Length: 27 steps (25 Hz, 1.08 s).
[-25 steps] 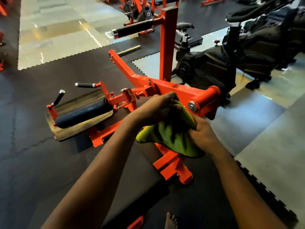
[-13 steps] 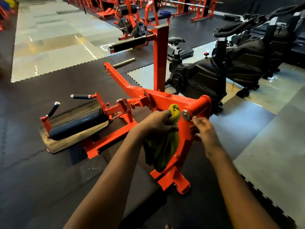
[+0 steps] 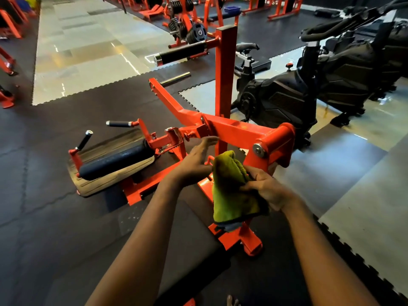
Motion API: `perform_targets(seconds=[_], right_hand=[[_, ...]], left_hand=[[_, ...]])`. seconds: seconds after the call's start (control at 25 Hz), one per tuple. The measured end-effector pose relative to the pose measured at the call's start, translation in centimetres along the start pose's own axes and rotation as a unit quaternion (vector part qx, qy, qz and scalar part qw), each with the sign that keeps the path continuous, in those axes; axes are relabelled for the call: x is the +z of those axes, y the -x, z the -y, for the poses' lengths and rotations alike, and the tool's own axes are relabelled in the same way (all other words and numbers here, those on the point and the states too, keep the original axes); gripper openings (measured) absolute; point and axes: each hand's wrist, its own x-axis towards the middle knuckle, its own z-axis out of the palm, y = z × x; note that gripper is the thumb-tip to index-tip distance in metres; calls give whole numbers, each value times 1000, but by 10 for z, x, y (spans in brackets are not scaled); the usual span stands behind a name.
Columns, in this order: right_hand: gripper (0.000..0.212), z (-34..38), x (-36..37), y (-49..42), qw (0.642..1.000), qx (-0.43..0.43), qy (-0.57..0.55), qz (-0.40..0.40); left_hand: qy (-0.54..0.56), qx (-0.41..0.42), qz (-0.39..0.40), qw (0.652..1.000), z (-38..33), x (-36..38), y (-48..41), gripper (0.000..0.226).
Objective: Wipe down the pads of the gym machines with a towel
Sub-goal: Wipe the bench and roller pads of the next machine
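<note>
Fingers (image 3: 257,172) of the right hand (image 3: 268,188) curl round the towel (image 3: 229,186); the left hand (image 3: 195,161) is empty, fingers straight.

Bunched and yellow-green, the towel hangs from the right hand's grip in front of the slanting leg of the orange frame (image 3: 234,129), its lower edge just above the frame's base. The left hand is just left of the towel with loosely spread fingers pointing toward the frame's crossbar; whether its heel touches the cloth cannot be told. A black roll pad (image 3: 114,162) lies low at the frame's left end over a ribbed plate (image 3: 110,184), well apart from the towel. A second pad (image 3: 181,53) juts left from the upright post, higher up. A black bike (image 3: 284,100) stands behind the frame on the right. Dark mat (image 3: 44,173) covers the floor beneath.
</note>
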Motion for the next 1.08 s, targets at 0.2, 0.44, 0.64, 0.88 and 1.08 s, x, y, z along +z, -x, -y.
perform_targets(seconds=[0.2,0.44,0.64,0.88,1.08], right_hand=[[48,19,-24,10,997,46,58,21],[57,-4,-41,17,991,58,107,-48],[24,-55,-14,6,935,191,288,-73],[42,-154,50,17,970,128,197,-65],[39,-164,77,-6,966,144,206,-58]], left_hand=[[26,-22,180,983,4,0,-14,48],[-60,70,78,993,0,31,-22,23],[-41,-130,-65,988,87,67,14,24],[-126,-340,-19,932,199,105,103,27],[-126,-370,-21,920,209,119,129,52]])
